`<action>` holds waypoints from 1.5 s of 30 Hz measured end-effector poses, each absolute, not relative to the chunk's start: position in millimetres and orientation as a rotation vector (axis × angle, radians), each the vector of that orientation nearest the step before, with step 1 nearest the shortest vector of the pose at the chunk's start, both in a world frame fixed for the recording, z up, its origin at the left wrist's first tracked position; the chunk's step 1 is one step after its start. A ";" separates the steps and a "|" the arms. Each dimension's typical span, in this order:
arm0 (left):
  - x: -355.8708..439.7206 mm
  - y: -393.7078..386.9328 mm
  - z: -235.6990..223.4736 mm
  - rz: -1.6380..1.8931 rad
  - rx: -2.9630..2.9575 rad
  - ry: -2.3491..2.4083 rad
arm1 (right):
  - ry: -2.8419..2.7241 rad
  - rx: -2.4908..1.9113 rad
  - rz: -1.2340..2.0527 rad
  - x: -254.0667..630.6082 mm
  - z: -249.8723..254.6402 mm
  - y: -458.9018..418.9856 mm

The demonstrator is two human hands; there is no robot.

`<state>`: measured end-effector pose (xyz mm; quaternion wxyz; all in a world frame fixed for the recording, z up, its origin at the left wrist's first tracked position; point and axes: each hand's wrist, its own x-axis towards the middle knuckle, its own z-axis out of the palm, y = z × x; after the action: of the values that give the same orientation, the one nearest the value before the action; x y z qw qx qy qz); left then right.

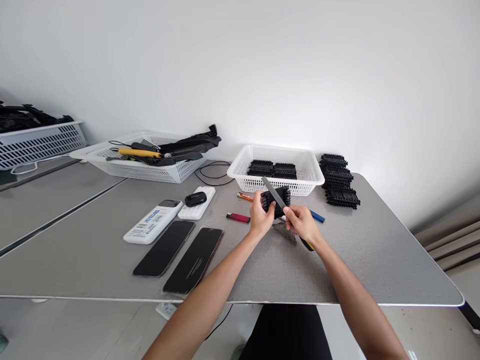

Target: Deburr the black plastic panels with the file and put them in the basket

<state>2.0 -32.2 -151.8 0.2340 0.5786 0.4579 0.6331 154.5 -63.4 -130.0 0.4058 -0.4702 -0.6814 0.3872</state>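
My left hand [259,215] is closed around a small black ribbed plastic part [279,200], held just above the grey table [375,250]. My right hand [302,223] grips a flat metal file [274,193] by its dark handle. The blade slants up to the left and lies across the top of the part. Straight behind my hands stands a white basket [311,175] holding more black parts [272,169]. A stack of the same black parts [337,181] rests on the table to the right of the basket.
Two dark phones [180,255], a white remote [153,221], a white power bank with a black case on it [196,201], a red lighter [238,217] and pens lie to the left. Another white basket [138,167] with tools stands at the back left.
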 end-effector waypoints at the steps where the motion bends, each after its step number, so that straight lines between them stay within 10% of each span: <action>1: 2.1 -32.1 -152.2 1.738 1.597 1.255 | -1.734 -1.179 0.977 154.6 -129.7 -63.6; 17: -0.3 -30.5 -151.0 1.752 1.569 1.317 | -1.742 -1.402 0.376 168.6 -122.4 -62.1; 45: 10.0 -50.1 -150.0 1.555 2.459 1.184 | -1.370 -1.389 0.417 165.0 -112.8 -64.9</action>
<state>10.0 -50.1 -150.0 0.0001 0.7829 0.3768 0.4951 165.0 -64.9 -112.8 0.5425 -0.5849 -0.5769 0.1758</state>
